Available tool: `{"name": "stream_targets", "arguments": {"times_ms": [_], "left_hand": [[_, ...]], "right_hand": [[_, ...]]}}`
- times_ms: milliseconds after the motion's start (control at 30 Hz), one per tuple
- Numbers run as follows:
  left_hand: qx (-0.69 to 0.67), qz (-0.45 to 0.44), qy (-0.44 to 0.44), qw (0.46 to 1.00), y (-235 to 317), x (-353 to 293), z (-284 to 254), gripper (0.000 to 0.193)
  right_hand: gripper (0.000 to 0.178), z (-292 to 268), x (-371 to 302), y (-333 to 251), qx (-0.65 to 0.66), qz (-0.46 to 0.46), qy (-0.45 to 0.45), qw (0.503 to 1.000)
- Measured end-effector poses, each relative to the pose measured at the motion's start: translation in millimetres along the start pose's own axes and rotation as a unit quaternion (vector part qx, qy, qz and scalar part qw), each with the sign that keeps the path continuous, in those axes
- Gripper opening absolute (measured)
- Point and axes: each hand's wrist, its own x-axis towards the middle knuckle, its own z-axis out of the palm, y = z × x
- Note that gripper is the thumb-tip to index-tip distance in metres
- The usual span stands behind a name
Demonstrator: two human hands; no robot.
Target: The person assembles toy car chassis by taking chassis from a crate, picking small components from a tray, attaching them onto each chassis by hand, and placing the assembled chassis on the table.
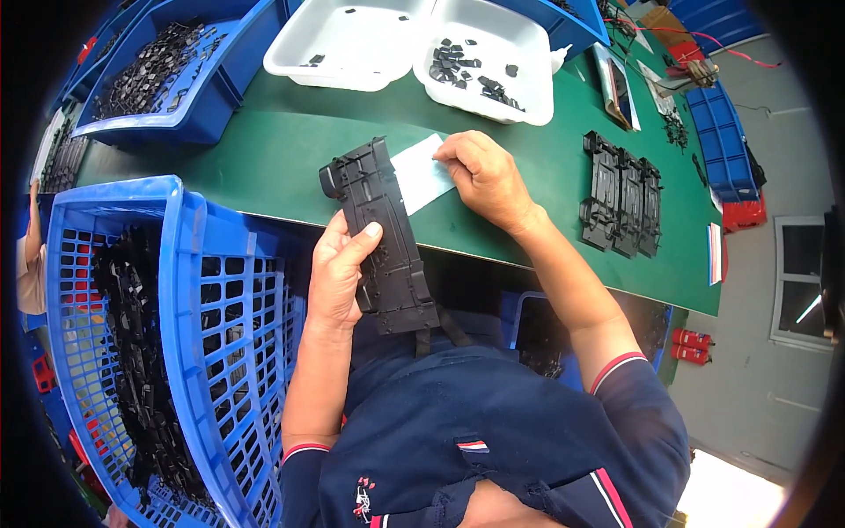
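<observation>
A long black moulded plastic part [384, 231] is tilted upright in front of me at the table's near edge. My left hand [336, 273] is closed round its left side, with the thumb lying across its face. Behind the part, a white sheet [422, 172] lies on the green table, its left side partly hidden. Over the sheet's right edge, my right hand [489, 183] is closed with thumb and fingertips pinched together. Whatever is between those fingertips is too small or too hidden to tell.
Two white trays [547, 99] with small black pieces stand at the back. A blue bin [204, 123] of small black parts is at far left. Beside me stands a blue crate [176, 255] of black parts. Several similar black parts [623, 198] lie at right on the table [519, 251].
</observation>
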Motion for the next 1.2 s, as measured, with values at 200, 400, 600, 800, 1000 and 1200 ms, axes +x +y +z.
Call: {"name": "stream_targets", "arguments": {"times_ms": [200, 400, 600, 800, 1000, 1200], "left_hand": [[-0.006, 0.002, 0.001, 1.0, 0.4, 0.8, 0.8, 0.034], [-0.002, 0.004, 0.0, 1.0, 1.0, 1.1, 1.3, 0.034], [0.008, 0.01, 0.019, 1.0, 1.6, 0.5, 5.8, 0.034], [0.001, 0.001, 0.005, 1.0, 0.6, 0.7, 1.2, 0.034], [0.015, 0.006, 0.01, 1.0, 1.9, 1.5, 5.2, 0.033], [0.026, 0.006, 0.012, 1.0, 4.3, 0.5, 5.7, 0.033]], "right_hand": [[0.022, 2.3, 0.3, -0.3, -0.004, -0.002, -0.008, 1.0], [0.034, -0.6, 4.5, -4.4, -0.03, -0.017, -0.024, 0.999], [0.036, 0.0, 4.6, 0.2, -0.084, -0.063, -0.068, 0.992], [0.036, -7.5, 12.1, -7.9, -0.092, -0.05, -0.12, 0.987], [0.033, -8.0, 8.6, 1.8, 0.06, 0.079, -0.072, 0.992], [0.031, -7.7, 11.5, -5.5, -0.037, 0.013, -0.074, 0.996]]}}
